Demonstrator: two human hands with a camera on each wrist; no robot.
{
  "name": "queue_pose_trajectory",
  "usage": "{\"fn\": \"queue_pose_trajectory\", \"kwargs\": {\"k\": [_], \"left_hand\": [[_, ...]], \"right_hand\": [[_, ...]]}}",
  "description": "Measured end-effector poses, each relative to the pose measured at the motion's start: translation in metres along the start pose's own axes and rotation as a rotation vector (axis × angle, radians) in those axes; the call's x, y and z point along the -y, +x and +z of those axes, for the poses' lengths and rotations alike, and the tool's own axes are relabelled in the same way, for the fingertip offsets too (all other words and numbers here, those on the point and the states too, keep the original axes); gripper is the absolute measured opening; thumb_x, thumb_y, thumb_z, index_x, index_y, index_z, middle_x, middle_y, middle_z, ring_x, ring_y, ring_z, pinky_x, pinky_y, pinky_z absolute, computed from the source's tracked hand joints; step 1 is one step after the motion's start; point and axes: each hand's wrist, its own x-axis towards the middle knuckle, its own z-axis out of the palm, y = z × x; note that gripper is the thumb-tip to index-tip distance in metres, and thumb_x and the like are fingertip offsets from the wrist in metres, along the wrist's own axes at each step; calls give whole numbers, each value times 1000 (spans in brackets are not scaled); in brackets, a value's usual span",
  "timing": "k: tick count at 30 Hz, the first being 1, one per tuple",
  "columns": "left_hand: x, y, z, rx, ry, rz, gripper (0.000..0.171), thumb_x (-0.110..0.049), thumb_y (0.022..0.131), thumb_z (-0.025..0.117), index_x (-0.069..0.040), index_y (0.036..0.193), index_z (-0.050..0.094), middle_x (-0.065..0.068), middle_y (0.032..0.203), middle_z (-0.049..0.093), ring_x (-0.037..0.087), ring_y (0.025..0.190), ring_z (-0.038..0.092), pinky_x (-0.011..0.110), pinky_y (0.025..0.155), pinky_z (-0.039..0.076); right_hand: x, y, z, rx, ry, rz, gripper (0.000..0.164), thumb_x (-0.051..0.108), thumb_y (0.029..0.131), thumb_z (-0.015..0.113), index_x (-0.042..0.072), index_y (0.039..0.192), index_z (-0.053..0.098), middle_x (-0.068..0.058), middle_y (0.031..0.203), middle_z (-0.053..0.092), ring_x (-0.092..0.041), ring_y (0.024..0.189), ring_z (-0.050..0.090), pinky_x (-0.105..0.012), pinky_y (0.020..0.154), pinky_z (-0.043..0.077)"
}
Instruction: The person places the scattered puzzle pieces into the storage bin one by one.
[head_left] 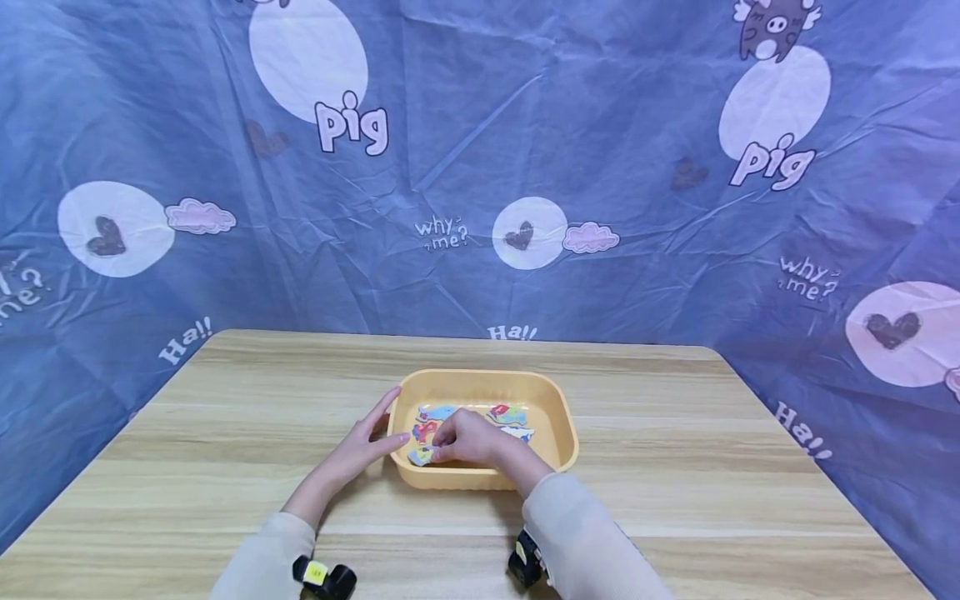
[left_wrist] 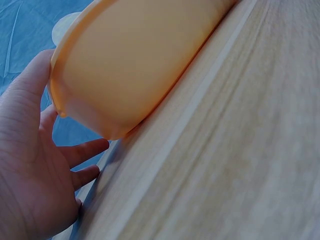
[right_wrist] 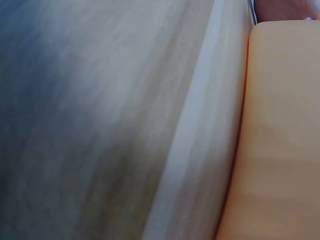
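Observation:
A light-orange plastic basin (head_left: pixel 561 433) stands on the wooden table with several colourful flat puzzle pieces inside. My left hand (head_left: pixel 362 443) holds its left side, thumb over the rim and the other fingers along the outside wall. In the left wrist view, the left hand (left_wrist: pixel 35 155) has its thumb at the rim of the basin (left_wrist: pixel 135 60). Reaching in over the near wall, my right hand (head_left: pixel 474 437) pinches a blue and yellow puzzle piece (head_left: pixel 422 456) at the near left corner. The right wrist view shows mainly the outer wall of the basin (right_wrist: pixel 285 125).
Other pieces lie in the basin: a red one (head_left: pixel 425 431), a blue one (head_left: pixel 437 412), a red and green one (head_left: pixel 507 413) and a blue and white one (head_left: pixel 517 432). A blue printed cloth (head_left: pixel 465 283) hangs behind the wooden table (head_left: pixel 675 467).

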Motion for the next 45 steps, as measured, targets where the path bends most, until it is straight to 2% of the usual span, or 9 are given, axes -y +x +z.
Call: {"fn": "queue_pose_trajectory", "kwargs": {"k": [11,18,21,29,35,45], "left_hand": [[1,2,0,-2,11,-2,70,-17,82,57,-14,139,16,28,125,36,36,117,31,48,97,15],[25,13,-2,-11,12,4,71,-24,81,60,-24,138,18,23,127,37,32,117,33,48,97,14],[31,15,-2,-17,31,8,71,-27,80,60,-27,138,18,21,129,35,31,118,32,48,97,15],[32,15,0,-27,35,-1,73,-31,78,61,-30,137,19,17,127,39,28,116,35,46,97,18],[33,13,0,-24,29,3,73,-30,79,61,-28,138,18,19,132,32,30,119,30,48,97,16],[33,11,0,-39,27,9,73,-28,78,62,-25,138,20,20,126,39,31,116,33,48,97,16]], "right_hand": [[2,0,-1,-5,-37,-23,8,10,74,68,4,79,67,7,63,58,-3,57,48,-18,57,42],[2,0,-2,-13,-37,-32,6,12,75,67,6,76,67,8,63,58,-2,57,48,-18,58,42],[3,-1,-2,-22,-46,-36,7,13,76,66,7,75,68,8,64,59,-2,58,49,-18,58,42],[1,-4,-2,-23,-59,-58,9,16,77,65,9,72,68,9,61,58,-2,55,49,-18,56,42],[2,-7,-3,-29,-60,-31,10,18,77,65,9,75,68,10,64,58,-3,58,50,-18,58,43],[0,-15,-21,-109,-12,-84,17,16,77,65,2,87,67,3,77,62,-5,68,54,-20,62,44]]}}
